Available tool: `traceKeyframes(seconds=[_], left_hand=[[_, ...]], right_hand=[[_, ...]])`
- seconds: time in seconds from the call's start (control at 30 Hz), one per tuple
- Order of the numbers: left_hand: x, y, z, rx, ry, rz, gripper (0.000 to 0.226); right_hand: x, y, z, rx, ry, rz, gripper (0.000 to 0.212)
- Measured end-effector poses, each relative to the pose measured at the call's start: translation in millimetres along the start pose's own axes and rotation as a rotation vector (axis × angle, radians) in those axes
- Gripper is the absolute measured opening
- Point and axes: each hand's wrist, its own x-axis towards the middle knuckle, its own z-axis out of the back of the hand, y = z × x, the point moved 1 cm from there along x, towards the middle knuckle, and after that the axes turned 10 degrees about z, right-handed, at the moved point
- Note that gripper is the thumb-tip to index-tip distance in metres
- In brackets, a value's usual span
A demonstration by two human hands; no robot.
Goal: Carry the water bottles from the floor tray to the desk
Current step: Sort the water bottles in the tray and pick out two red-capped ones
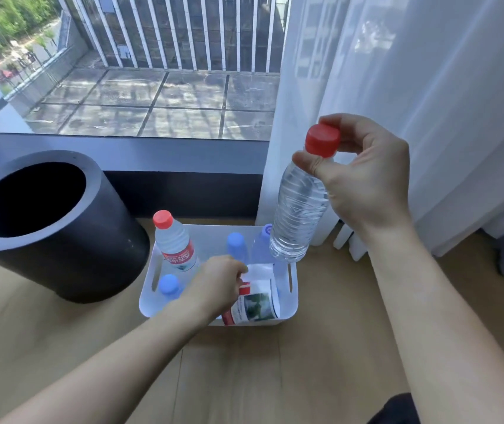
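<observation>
Right hand (367,182) pinches a clear bottle (299,209) by the neck above the white tray (147,301); left hand (217,286) grips a labelled bottle (255,306) inside it (black bin (70,255) just left).

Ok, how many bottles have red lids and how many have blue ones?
Red lids: 2, the lifted bottle and the back-left bottle.
Blue lids: 3, all in the tray.
Lid hidden by the left hand: 1, the labelled bottle.
Total: 6 bottles.

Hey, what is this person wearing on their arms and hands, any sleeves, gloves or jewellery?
Nothing worn shows. Neither the left hand nor the right hand has a glove or a visible ring. From the wrists to the picture's edge no sleeve, watch or bracelet is in view.
</observation>
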Motion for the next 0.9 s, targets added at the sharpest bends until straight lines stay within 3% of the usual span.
traceKeyframes(seconds=[0.23, 0.4, 0.7, 0.77, 0.9], left_hand=[[12, -11, -10, -0.028, 0.121, 0.089, 0.034], [8, -8, 40, -0.035, -0.103, 0.012, 0.023], [-8, 57, 120, -0.424, -0.527, 0.298, 0.022], [-8, 68, 121, -0.381, -0.534, 0.295, 0.028], [-4, 86, 114, -0.3, -0.394, 0.321, 0.042]], right_hand=[[3, 5, 17, 0.04, -0.175, 0.098, 0.04], [6, 12, 5, 0.18, -0.243, 0.111, 0.041], [-9, 14, -85, 0.277, 0.007, 0.041, 0.041], [-15, 7, -106, 0.253, 0.095, 0.026, 0.041], [-30, -18, -144, 0.186, 0.261, 0.03, 0.046]])
